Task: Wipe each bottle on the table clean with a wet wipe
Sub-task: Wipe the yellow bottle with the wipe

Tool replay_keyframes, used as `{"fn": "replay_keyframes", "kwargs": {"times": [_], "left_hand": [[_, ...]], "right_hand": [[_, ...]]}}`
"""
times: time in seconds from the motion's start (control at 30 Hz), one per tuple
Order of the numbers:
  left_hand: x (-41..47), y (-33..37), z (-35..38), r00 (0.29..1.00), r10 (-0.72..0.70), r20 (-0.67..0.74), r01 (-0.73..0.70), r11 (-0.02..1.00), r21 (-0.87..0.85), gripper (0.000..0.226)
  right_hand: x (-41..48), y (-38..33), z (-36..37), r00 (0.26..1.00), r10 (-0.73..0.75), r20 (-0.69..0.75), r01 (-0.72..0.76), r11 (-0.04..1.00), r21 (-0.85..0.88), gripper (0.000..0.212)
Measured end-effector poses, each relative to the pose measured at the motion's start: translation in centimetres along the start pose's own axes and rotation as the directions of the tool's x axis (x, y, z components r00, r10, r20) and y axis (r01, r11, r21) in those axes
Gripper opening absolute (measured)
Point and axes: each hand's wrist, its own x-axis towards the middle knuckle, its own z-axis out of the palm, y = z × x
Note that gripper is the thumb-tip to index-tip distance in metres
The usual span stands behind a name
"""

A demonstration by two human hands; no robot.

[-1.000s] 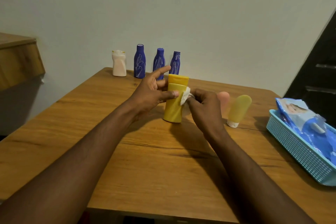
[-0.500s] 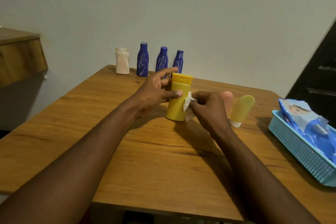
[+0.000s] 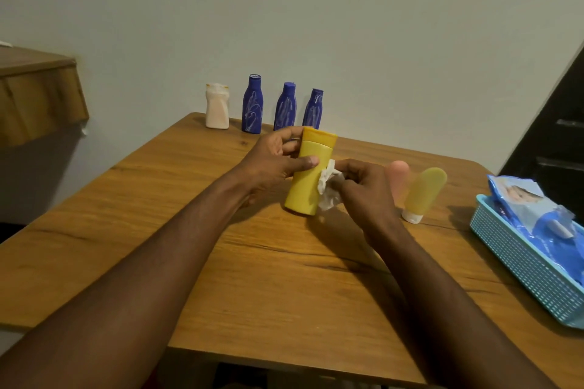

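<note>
Both forearms reach in from the near edge of the wooden desk (image 3: 284, 278), and the 2 hands meet over its middle. The left hand (image 3: 273, 161) grips a yellow bottle (image 3: 305, 186), with the thumb curled across the front and the fingers wrapped round the back near the cap. The bottle leans slightly with its cap up. I cannot tell whether its base touches the desk. The right hand (image 3: 363, 193) pinches a crumpled white wet wipe (image 3: 327, 191) in its fingertips and presses it to the bottle's right side, just below the left thumb. The hands are close together, each clamped on its own thing.

Well apart to the right of the right hand, a teal basket (image 3: 518, 268) sits at the desk's edge and holds a blue pack of wipes (image 3: 534, 215). Just beyond the right hand's knuckles is a pink tube (image 3: 398, 172), partly hidden by that hand. Just to the right of the pink tube, a pale yellow tube (image 3: 425, 191) stands leaning on its white cap.

Far beyond the left hand, 4 bottles line the desk's back edge by the wall. A white bottle (image 3: 217, 106) stands furthest left. Then come the left blue bottle (image 3: 252, 104), the middle blue bottle (image 3: 285, 107) and the right blue bottle (image 3: 313, 109), all 3 streaked with white smears. Off the desk, far left of the left hand, a wooden ledge (image 3: 38, 98) juts from the wall.
</note>
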Motion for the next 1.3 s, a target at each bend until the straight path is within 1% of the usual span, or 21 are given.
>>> {"fn": "replay_keyframes", "kwargs": {"times": [0.07,0.17,0.27,0.37,0.47,0.6,0.7,0.8,0.87,0.93,1.0,1.07,1.13,1.17,1.23,1.3], "left_hand": [[-0.1,0.0,0.1,1.0,0.014,0.004,-0.014,0.998,0.062,0.063],[-0.2,0.3,0.2,0.999,0.05,0.002,-0.05,0.985,0.166,0.059],[-0.1,0.3,0.2,0.997,0.072,-0.015,-0.07,0.99,0.119,0.062],[0.0,0.3,0.0,0.997,0.068,-0.033,-0.066,0.996,0.058,0.059],[0.2,0.3,0.0,0.998,0.068,-0.003,-0.068,0.996,0.065,0.053],[-0.1,0.6,0.3,0.996,0.077,0.035,-0.08,0.994,0.07,0.052],[-0.2,0.7,0.6,0.994,0.102,0.04,-0.104,0.992,0.068,0.05],[-0.3,0.8,0.6,0.995,0.079,0.062,-0.081,0.996,0.036,0.05],[-0.3,0.8,0.5,0.995,0.061,0.075,-0.064,0.998,0.029,0.052],[-0.2,0.8,0.3,0.996,0.05,0.07,-0.051,0.999,0.017,0.052],[-0.1,0.7,0.1,0.998,0.036,0.053,-0.035,0.999,-0.02,0.049],[0.0,0.6,-0.3,0.999,0.014,0.04,-0.011,0.998,-0.068,0.045],[0.0,0.4,-0.5,0.999,-0.008,0.037,0.012,0.995,-0.099,0.044],[0.0,0.4,-0.6,0.999,-0.015,0.036,0.018,0.995,-0.102,0.043],[0.0,0.3,-0.7,0.999,-0.022,0.035,0.026,0.993,-0.114,0.043],[0.0,0.2,-0.9,0.999,-0.024,0.041,0.03,0.989,-0.146,0.042]], "right_hand": [[-0.1,-0.1,0.0,0.999,0.005,-0.043,-0.002,0.998,0.07,0.021],[-0.1,-0.3,0.1,0.995,-0.006,-0.095,0.018,0.993,0.12,0.023],[-0.1,-0.5,0.1,0.992,-0.032,-0.124,0.049,0.989,0.136,0.028],[-0.2,-0.5,0.1,0.989,-0.052,-0.138,0.068,0.991,0.115,0.026],[-0.2,-0.4,0.2,0.987,-0.071,-0.145,0.083,0.994,0.076,0.02],[-0.2,-0.4,0.4,0.981,-0.128,-0.148,0.136,0.99,0.042,0.018],[-0.2,-0.6,0.6,0.956,-0.208,-0.205,0.214,0.977,0.004,0.015],[0.0,-0.8,0.7,0.914,-0.28,-0.294,0.286,0.958,-0.026,0.013],[0.1,-0.9,0.7,0.898,-0.315,-0.308,0.319,0.947,-0.037,0.015],[0.2,-0.8,0.6,0.909,-0.314,-0.274,0.311,0.949,-0.054,0.016],[0.3,-0.3,0.5,0.948,-0.25,-0.195,0.23,0.966,-0.12,0.015],[0.5,0.3,0.6,0.988,-0.139,-0.063,0.122,0.968,-0.219,0.013],[0.4,0.6,0.8,0.995,-0.034,0.093,0.061,0.947,-0.316,0.01],[0.2,0.7,0.9,0.99,0.001,0.144,0.049,0.938,-0.342,0.009],[0.1,0.7,1.1,0.988,0.0,0.153,0.056,0.932,-0.357,0.008],[0.0,0.7,1.3,0.994,-0.075,0.081,0.098,0.934,-0.343,0.008]]}}
